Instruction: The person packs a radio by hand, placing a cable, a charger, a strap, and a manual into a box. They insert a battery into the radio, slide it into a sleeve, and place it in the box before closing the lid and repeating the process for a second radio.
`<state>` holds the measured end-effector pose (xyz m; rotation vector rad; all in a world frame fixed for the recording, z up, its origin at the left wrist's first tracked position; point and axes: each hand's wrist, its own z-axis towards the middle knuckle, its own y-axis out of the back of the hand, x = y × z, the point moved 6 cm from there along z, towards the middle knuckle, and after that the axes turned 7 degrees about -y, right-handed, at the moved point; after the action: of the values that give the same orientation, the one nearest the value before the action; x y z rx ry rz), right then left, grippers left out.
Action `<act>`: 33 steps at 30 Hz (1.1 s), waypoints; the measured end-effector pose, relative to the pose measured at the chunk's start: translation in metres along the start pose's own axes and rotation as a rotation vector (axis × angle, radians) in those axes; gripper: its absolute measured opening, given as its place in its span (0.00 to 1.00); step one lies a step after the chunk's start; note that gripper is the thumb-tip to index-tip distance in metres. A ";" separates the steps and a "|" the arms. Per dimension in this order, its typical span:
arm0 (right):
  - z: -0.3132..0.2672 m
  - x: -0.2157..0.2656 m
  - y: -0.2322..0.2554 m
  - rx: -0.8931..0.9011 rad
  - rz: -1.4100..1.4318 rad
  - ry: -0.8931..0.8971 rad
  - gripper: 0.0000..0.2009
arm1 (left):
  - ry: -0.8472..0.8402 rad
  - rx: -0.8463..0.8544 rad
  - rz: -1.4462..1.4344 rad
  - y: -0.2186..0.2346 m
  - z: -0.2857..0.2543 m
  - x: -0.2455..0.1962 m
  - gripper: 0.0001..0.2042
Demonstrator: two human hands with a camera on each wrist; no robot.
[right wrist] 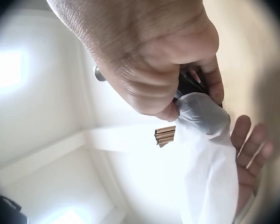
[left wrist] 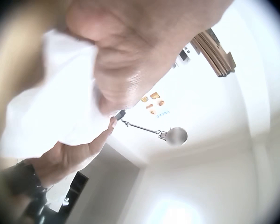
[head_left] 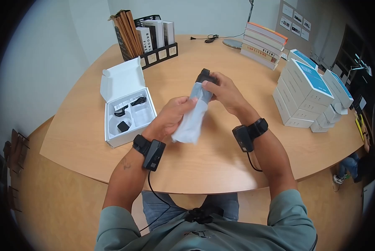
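A black device (head_left: 204, 77) sticks out of the top of a whitish translucent sleeve (head_left: 189, 121) above the table's middle. My right hand (head_left: 227, 94) grips the device's upper end, thumb on its front at the sleeve's mouth. In the right wrist view the black part (right wrist: 190, 85) sits between that hand's thumb and fingers, and the sleeve (right wrist: 210, 172) covers the rest. My left hand (head_left: 173, 115) holds the sleeve lower down, its thumb pressing on the front. The left wrist view shows the white sleeve (left wrist: 60, 98) beside the left hand (left wrist: 135, 56).
An open white box (head_left: 110, 140) with black cables and a small black block stands at the left. Behind are a black file rack (head_left: 160, 56), stacked books (head_left: 260, 46) and a lamp base (head_left: 232, 43). White boxes with blue tops (head_left: 298, 90) are piled at the right.
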<state>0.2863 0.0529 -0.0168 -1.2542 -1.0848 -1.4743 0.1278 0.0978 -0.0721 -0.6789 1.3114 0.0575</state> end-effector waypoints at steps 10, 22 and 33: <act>-0.008 0.012 -0.009 0.020 -0.244 0.060 0.20 | -0.020 -0.018 -0.079 -0.011 -0.003 -0.001 0.17; -0.014 0.020 -0.011 0.129 -0.310 0.034 0.17 | -0.111 0.026 -0.144 -0.005 -0.008 -0.008 0.20; -0.007 0.019 0.002 -0.061 -0.122 0.074 0.17 | -0.052 0.057 0.122 -0.033 -0.013 -0.012 0.29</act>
<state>0.2846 0.0445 0.0010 -1.1834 -1.0908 -1.6432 0.1272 0.0686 -0.0484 -0.5448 1.2983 0.1355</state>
